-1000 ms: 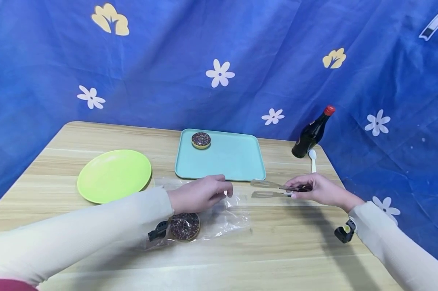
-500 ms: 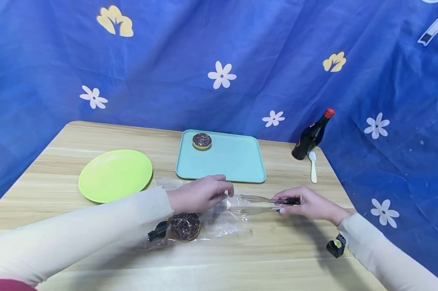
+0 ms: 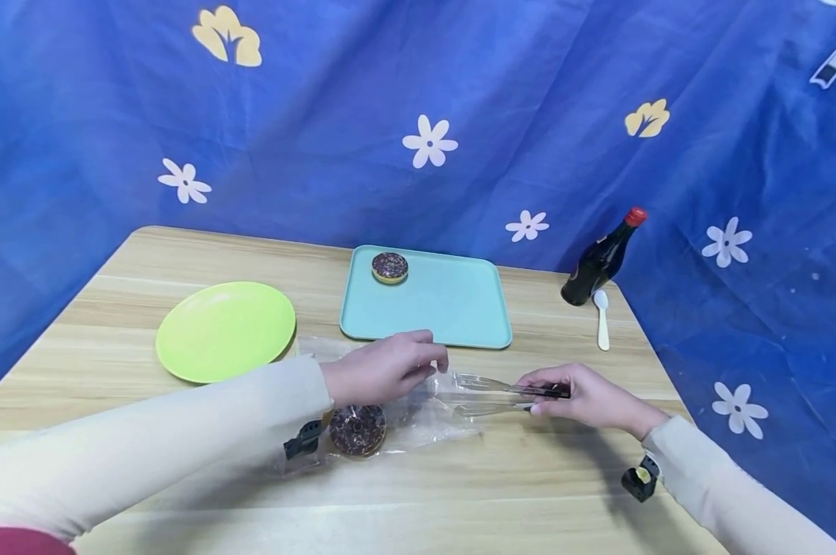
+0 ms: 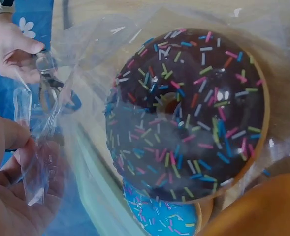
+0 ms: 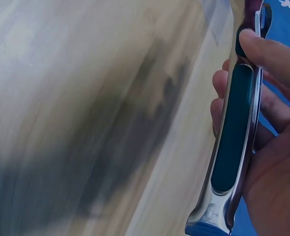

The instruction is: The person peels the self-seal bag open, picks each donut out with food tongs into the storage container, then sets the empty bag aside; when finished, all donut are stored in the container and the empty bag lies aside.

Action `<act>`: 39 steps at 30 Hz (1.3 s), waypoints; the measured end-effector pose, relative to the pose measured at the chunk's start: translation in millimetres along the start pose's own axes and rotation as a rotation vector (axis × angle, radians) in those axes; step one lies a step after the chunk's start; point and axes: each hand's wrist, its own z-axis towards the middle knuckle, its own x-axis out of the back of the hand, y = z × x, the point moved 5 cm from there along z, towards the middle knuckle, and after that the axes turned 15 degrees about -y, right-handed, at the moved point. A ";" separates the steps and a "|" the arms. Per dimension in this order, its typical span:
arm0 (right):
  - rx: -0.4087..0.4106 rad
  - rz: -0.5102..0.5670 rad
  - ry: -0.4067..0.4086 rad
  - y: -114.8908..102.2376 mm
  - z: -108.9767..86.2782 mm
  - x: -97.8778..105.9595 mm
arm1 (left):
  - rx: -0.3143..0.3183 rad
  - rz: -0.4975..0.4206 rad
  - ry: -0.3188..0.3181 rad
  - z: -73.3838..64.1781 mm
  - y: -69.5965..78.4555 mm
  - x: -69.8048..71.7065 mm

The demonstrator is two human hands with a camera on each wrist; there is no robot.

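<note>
My left hand (image 3: 383,371) pinches the edge of a clear plastic bag (image 3: 418,435) lying on the table. Inside the bag a chocolate doughnut (image 3: 358,430) with coloured sprinkles shows below my left wrist. Part of a blue-iced doughnut (image 4: 164,216) appears beside it in the left wrist view. With my right hand (image 3: 588,397) I hold metal tongs (image 5: 236,128) by their dark-inlaid handles, thumb on one side and fingers on the other. The tong tips are apart and point left at the bag's right end; whether they are inside it, I cannot tell.
A turquoise tray (image 3: 453,301) bearing another chocolate doughnut (image 3: 390,266) lies behind the bag. To the left is a green plate (image 3: 227,331). A dark bottle (image 3: 594,266) with a red cap and a white spoon (image 3: 601,320) are at the back right.
My right hand has brought the tongs left and nearer to me, from beyond the bag's end up to it. The left hand has stayed in place on the bag.
</note>
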 end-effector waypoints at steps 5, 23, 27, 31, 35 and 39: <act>0.013 0.049 -0.011 1.9 -7.1 3.0 | 0.005 -0.003 0.003 -0.7 1.7 1.3; -0.008 -0.033 0.017 -7.7 17.3 -12.9 | -0.001 -0.007 0.010 -1.4 2.4 1.5; -0.005 -0.059 0.014 -16.7 34.4 -20.1 | 0.000 -0.011 0.007 -1.8 3.2 2.0; 0.012 -0.096 0.039 -26.4 51.0 -26.9 | -0.005 -0.008 -0.002 -1.4 3.7 2.3; 0.032 -0.120 0.073 -33.2 62.7 -31.8 | -0.016 0.003 -0.001 -1.1 3.4 2.3; 0.033 -0.123 0.094 -36.6 70.1 -34.7 | -0.022 0.010 0.006 -1.3 3.8 3.2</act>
